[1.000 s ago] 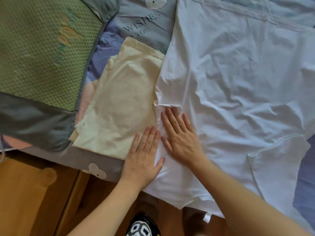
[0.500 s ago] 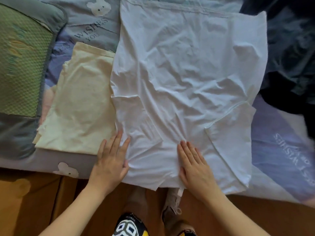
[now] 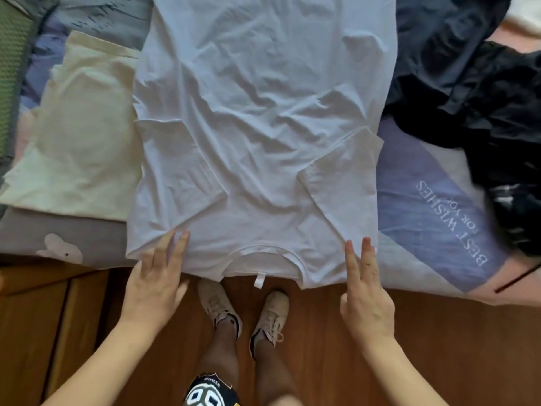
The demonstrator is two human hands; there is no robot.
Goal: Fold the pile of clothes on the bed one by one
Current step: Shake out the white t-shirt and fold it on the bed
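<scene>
From the head camera, a white T-shirt (image 3: 257,136) is seen spread flat on the bed (image 3: 433,206), its collar at the near edge and both sleeves folded inward over the body. The left hand (image 3: 155,276) is laid at the shirt's near left corner, fingers straight and fingertips touching the cloth. The right hand (image 3: 366,291) is held at the shirt's near right corner, fingers extended and relaxed, with nothing gripped; contact with the cloth cannot be told. A folded cream garment (image 3: 79,136) lies just left of the shirt, touching its edge. A heap of dark clothes (image 3: 480,92) is piled to the shirt's right. Below the collar, two shoes (image 3: 243,306) are seen on a wooden floor (image 3: 439,347).
</scene>
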